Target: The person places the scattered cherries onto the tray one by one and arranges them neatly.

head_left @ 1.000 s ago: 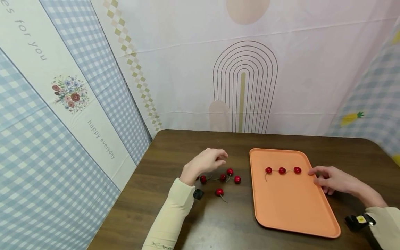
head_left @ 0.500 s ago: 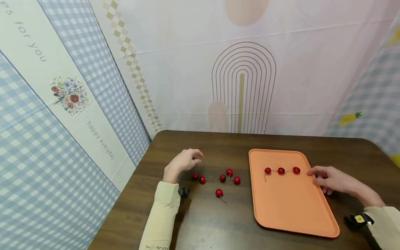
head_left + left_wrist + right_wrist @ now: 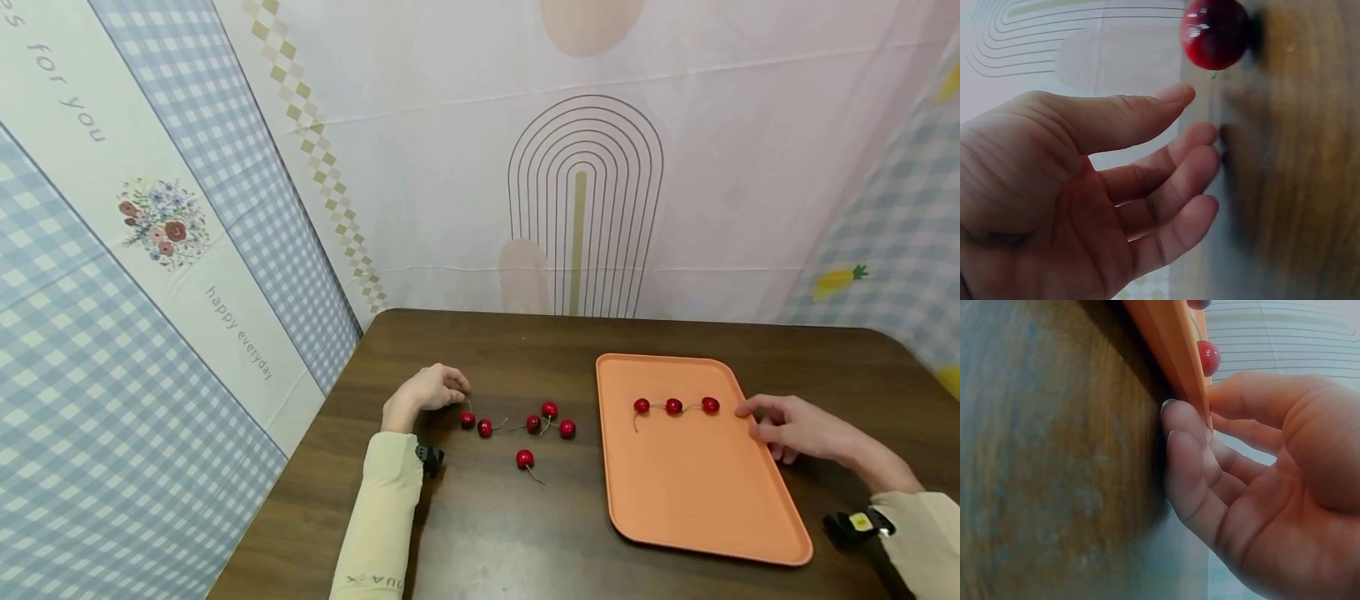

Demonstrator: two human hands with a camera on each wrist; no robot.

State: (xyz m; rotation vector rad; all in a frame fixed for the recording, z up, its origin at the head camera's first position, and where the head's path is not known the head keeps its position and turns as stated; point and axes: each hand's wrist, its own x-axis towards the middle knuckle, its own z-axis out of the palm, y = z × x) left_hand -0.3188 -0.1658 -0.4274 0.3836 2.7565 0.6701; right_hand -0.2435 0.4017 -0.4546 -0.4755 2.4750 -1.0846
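My left hand (image 3: 426, 393) is low over the left side of the table, its fingers loosely bent with nothing seen between them. Just in front of its fingertips lies the leftmost cherry (image 3: 467, 420), glossy red with a thin stem. In the left wrist view this cherry (image 3: 1215, 32) sits beyond the thumb tip, apart from it; only a bit of green stem shows. With my right hand (image 3: 798, 429) I hold the right rim of an orange tray (image 3: 705, 508), thumb and fingers on either side of its edge in the right wrist view. Three cherries (image 3: 674, 407) lie in a row on the tray.
Several more cherries are on the brown wooden table (image 3: 480, 533): a cluster (image 3: 533, 424) left of the tray, one cherry (image 3: 485, 428) beside the leftmost, and a single cherry (image 3: 525, 459) nearer the front. A patterned cloth (image 3: 450, 183) hangs behind the table.
My left hand has moved left and down, from above the cherries to beside the leftmost one, which is now uncovered. The right hand stays at the tray's rim.
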